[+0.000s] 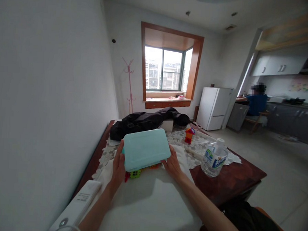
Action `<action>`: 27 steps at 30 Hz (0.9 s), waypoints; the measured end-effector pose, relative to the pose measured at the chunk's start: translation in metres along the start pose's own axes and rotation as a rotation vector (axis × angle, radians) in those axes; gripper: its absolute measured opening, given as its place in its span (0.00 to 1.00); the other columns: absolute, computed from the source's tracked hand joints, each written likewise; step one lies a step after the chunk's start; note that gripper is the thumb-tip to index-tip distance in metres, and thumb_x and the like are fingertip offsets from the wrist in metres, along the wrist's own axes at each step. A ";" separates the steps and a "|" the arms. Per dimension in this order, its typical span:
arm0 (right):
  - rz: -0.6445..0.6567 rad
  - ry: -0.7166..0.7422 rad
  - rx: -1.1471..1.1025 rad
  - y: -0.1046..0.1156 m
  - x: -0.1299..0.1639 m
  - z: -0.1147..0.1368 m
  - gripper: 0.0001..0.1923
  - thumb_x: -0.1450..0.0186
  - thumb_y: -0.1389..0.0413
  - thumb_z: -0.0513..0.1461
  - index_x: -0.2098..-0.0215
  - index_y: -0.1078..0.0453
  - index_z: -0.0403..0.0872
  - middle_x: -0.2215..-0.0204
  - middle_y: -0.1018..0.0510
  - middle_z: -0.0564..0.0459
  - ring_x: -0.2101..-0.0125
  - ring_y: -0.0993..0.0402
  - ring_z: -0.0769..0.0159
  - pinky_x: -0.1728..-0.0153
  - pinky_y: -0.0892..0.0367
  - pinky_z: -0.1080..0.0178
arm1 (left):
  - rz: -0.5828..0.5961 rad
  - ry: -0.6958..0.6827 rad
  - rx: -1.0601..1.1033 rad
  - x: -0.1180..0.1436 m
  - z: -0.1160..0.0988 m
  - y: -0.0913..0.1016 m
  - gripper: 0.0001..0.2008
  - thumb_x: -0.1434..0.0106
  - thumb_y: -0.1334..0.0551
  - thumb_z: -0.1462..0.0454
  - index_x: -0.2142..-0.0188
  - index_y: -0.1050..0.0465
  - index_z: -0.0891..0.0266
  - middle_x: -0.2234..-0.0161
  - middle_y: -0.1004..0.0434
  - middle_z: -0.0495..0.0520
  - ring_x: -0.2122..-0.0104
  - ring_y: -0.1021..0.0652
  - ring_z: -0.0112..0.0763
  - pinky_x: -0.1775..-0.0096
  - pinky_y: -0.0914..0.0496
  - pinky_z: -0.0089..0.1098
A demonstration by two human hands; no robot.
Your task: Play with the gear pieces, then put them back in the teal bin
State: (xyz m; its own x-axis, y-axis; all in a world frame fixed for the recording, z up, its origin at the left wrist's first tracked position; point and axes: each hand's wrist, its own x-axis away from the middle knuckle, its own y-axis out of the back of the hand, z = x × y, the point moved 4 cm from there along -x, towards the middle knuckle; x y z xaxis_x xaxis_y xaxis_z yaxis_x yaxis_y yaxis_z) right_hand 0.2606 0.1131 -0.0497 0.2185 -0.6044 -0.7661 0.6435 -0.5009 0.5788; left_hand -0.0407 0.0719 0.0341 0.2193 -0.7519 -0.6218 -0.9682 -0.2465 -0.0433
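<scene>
A light teal plastic box (145,149) with its lid on is held between both my hands over a white cloth (149,201) on the table. My left hand (118,167) grips its left side and my right hand (172,163) grips its right side. Colourful toy blocks (135,173) show through under the box's near edge. A small block house (189,134) stands farther back on the lace cover.
A clear water bottle (215,157) stands at the right on the dark wooden table (230,181). A black bag (145,122) lies at the far end. A white device (77,208) lies near left. A seated person (256,102) is by the kitchen counter; a white fridge (213,108) stands nearby.
</scene>
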 end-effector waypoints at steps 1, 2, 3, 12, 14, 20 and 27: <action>-0.006 0.008 0.003 0.001 0.000 0.001 0.38 0.19 0.58 0.53 0.17 0.63 0.50 0.23 0.42 0.39 0.22 0.53 0.45 0.25 0.49 0.34 | -0.003 -0.020 -0.019 -0.001 -0.002 -0.001 0.30 0.23 0.43 0.46 0.28 0.31 0.54 0.23 0.40 0.56 0.22 0.43 0.41 0.22 0.53 0.43; -0.008 0.018 0.003 0.002 -0.001 0.002 0.38 0.19 0.58 0.53 0.18 0.62 0.50 0.23 0.41 0.39 0.22 0.53 0.45 0.25 0.49 0.34 | -0.011 -0.024 -0.032 -0.002 -0.002 -0.001 0.30 0.23 0.43 0.47 0.27 0.33 0.54 0.22 0.42 0.56 0.22 0.43 0.40 0.22 0.54 0.43; -0.007 0.025 0.001 0.003 -0.002 0.004 0.38 0.19 0.57 0.53 0.18 0.62 0.49 0.24 0.40 0.39 0.22 0.53 0.45 0.25 0.50 0.35 | -0.025 -0.010 -0.038 -0.003 -0.002 -0.001 0.30 0.23 0.43 0.47 0.27 0.34 0.55 0.21 0.43 0.57 0.22 0.44 0.41 0.22 0.54 0.43; -0.039 -0.055 0.069 0.007 -0.003 0.001 0.40 0.20 0.53 0.50 0.17 0.64 0.50 0.22 0.44 0.39 0.23 0.51 0.43 0.27 0.44 0.33 | -0.186 0.420 0.368 -0.010 0.036 0.002 0.36 0.34 0.28 0.51 0.31 0.35 0.54 0.30 0.28 0.64 0.32 0.25 0.48 0.31 0.31 0.49; -0.026 -0.047 0.075 0.006 -0.003 0.001 0.40 0.20 0.52 0.50 0.17 0.63 0.49 0.23 0.43 0.38 0.23 0.50 0.43 0.28 0.42 0.33 | -0.187 0.477 0.411 -0.010 0.043 0.002 0.35 0.36 0.26 0.53 0.33 0.32 0.55 0.29 0.29 0.65 0.33 0.24 0.48 0.33 0.28 0.48; 0.000 -0.007 0.053 0.008 -0.005 0.008 0.41 0.20 0.51 0.51 0.17 0.62 0.50 0.24 0.41 0.38 0.24 0.48 0.43 0.29 0.41 0.36 | -0.169 0.480 0.430 -0.013 0.053 0.008 0.40 0.43 0.23 0.55 0.34 0.32 0.54 0.36 0.21 0.62 0.46 0.15 0.44 0.42 0.21 0.45; 0.020 0.085 -0.023 0.014 -0.004 0.017 0.39 0.20 0.52 0.51 0.17 0.61 0.53 0.23 0.41 0.40 0.23 0.49 0.47 0.26 0.44 0.37 | -0.226 0.376 0.386 -0.013 0.043 0.015 0.40 0.47 0.21 0.53 0.37 0.28 0.58 0.55 0.12 0.56 0.54 0.13 0.46 0.50 0.19 0.43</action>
State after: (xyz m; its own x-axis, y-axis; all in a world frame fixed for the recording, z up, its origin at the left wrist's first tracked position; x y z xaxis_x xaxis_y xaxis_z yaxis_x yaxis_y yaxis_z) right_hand 0.2566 0.0979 -0.0334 0.2921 -0.5592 -0.7758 0.6551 -0.4740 0.5883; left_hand -0.0634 0.1045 0.0078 0.3848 -0.8894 -0.2467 -0.8507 -0.2381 -0.4686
